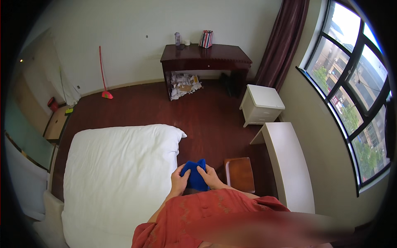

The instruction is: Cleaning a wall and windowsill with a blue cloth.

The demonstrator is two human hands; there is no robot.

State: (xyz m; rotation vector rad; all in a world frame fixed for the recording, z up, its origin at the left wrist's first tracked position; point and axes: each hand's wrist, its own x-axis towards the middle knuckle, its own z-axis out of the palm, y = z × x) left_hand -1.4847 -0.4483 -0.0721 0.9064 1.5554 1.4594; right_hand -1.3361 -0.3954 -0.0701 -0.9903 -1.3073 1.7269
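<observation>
A blue cloth (196,177) is held up in front of my red garment, gripped from both sides. My left hand (180,180) pinches its left edge, with the thumb lying on the near face. On the opposite side my right hand (212,178) grips it the same way, thumb across the upper part. The cloth's top edge stands up in small folds between the hands. Its lower end is partly hidden by my garment and wrists.
To the left lies a bed with a white quilt (124,167). A brown wooden stool (240,175), a long white table (287,155) and a white nightstand (263,99) stand on the right. Ahead is a dark desk (204,55) with paper scraps (183,86) beneath; a red broom (103,74) leans left.
</observation>
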